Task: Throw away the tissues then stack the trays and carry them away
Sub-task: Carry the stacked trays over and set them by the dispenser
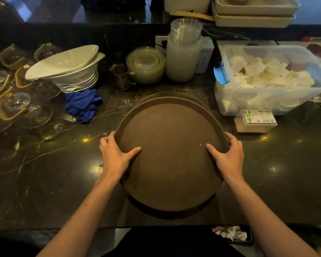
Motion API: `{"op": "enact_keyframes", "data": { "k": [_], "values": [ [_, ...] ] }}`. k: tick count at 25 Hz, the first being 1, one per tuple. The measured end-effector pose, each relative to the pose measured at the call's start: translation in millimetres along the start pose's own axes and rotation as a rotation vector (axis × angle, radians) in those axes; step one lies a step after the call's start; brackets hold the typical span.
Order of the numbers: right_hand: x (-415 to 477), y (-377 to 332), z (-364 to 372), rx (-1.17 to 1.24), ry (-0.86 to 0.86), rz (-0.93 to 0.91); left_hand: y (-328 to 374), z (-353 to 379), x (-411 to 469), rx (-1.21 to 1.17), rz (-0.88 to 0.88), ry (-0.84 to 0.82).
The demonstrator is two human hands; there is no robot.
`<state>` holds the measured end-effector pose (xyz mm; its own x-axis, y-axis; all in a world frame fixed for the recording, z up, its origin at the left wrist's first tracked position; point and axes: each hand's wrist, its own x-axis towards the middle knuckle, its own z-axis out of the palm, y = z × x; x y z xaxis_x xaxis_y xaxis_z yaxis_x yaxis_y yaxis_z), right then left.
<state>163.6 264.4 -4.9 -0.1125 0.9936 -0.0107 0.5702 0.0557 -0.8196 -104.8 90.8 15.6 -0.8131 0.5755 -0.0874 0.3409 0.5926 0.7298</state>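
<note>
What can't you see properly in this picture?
- Head view: how many brown trays are stacked; the top tray hides all but a second rim behind.
- Head view: both hands' fingers, left hand and right hand, curl under the tray rim.
- Head view: the bin with tissues is partly behind the counter edge.

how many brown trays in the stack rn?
2 visible. The top tray is held at its rim by the left hand and right hand; the lower tray peeks out behind it. More could be hidden underneath.
</note>
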Motion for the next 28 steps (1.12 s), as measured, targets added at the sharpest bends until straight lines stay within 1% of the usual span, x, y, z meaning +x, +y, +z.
{"op": "enact_keyframes", "data": {
  "k": [5,15,23,28],
  "values": [
    [20,-5,21,0.0,0.015,0.058,-1,7,37,0.008,0.012,-0.031],
    [70,7,42,-0.012,0.018,0.122,5,52,92,0.023,0.026,-0.072],
    [86,17,53,-0.027,-0.039,0.162,7,62,96,0.089,0.037,-0.079],
    [85,20,55,-0.029,-0.041,0.181,9,63,95,0.124,0.043,-0.076]
  ]
}}
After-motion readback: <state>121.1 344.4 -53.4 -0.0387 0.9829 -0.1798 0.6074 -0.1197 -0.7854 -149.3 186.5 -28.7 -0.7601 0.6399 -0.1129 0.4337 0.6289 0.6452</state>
